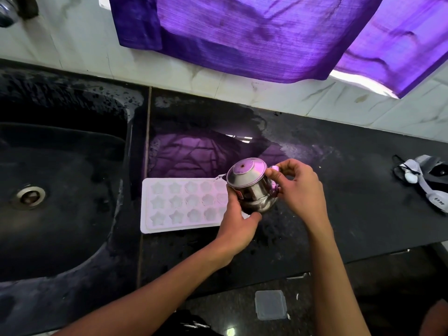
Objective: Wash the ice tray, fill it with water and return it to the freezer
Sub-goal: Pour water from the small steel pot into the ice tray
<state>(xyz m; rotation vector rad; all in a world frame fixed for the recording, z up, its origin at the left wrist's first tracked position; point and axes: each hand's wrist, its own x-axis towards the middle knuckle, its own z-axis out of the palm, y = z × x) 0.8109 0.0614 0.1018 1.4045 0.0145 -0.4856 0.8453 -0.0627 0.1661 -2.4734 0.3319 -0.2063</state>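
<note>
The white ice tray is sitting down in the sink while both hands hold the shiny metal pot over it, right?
Not quite. The head view shows the ice tray lying on the black counter beside the sink, not in it. The left hand and right hand do hold the metal pot over it.

dim, purple-tinted daylight through the curtain (242, 32); glare on wet counter (194, 151); edges bowed, slightly soft.
</note>
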